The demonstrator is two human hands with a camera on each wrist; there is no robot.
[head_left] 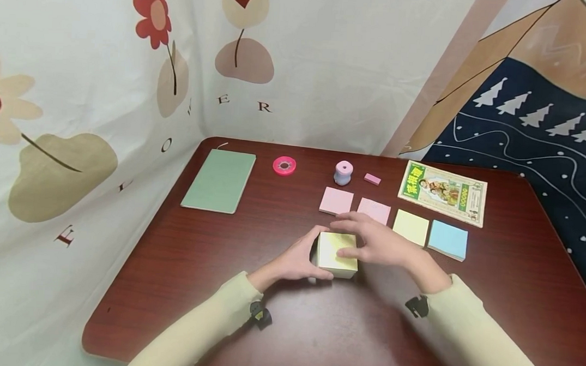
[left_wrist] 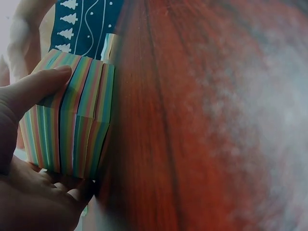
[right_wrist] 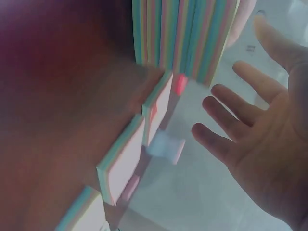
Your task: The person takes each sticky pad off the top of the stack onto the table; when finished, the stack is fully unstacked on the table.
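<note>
A thick block of stacked sticky-note pads stands on the table near its middle, pale yellow on top. Its sides show many coloured stripes in the left wrist view, where the block appears as several pads piled together. My left hand grips it from the left, thumb on the near side and fingers round the far side. Over the block's right part is my right hand, its thumb overlapping the top in the head view. In the right wrist view the right hand has spread fingers and holds nothing.
Behind and right lie two pink pads, a yellow pad and a blue pad. Farther back are a green notebook, a pink ring-shaped roll, a pink-blue spool-shaped item, a small pink block and a printed packet.
</note>
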